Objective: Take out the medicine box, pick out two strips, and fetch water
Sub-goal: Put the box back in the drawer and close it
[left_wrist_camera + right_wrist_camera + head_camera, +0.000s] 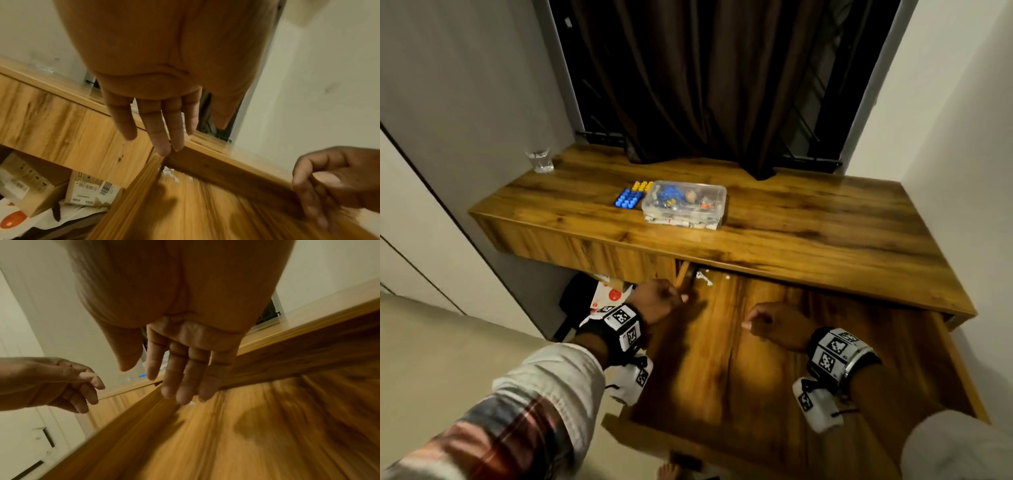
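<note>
Medicine box (684,204) sits mid-surface with two strips (633,195) touching its left side, glass (540,161) at the back-left corner. Left hand (659,298) and right hand (774,327), fingers loose and empty, hover over the open drawer (756,359). Risk: drawer shut carelessly pinches fingers; a hasty reach tips the glass.

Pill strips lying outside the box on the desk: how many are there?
2: a blue strip and a yellow strip behind it, left of the medicine box. More may be inside.
</note>
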